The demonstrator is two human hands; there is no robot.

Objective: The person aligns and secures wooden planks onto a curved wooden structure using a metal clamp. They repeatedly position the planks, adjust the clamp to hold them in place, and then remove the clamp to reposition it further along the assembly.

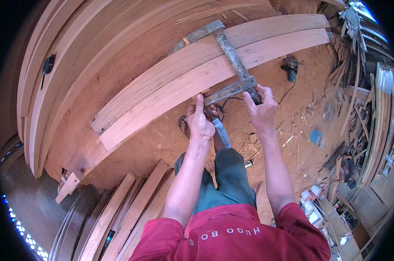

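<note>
A heavy metal bar clamp (pixel 231 54) spans two long planks lying side by side, the darker far plank (pixel 162 69) and the paler near plank (pixel 175 84). Its sliding jaw (pixel 229 90) is on my side of them, and a grey-blue handle (pixel 221 132) hangs below the screw. My right hand (pixel 264 108) grips the clamp around the bar's near end, beside the sliding jaw. At the near plank's edge, my left hand (pixel 200 122) is closed by the screw, thumb raised. Its fingers partly hide what they hold.
Long curved boards (pixel 81 52) rise at the left, with a black tool (pixel 48 64) on them. More planks (pixel 118 213) lean at lower left. A corded power tool (pixel 290 69) and a blue round container (pixel 317 138) rest on the dusty ground. Scrap wood (pixel 358 117) is piled at right.
</note>
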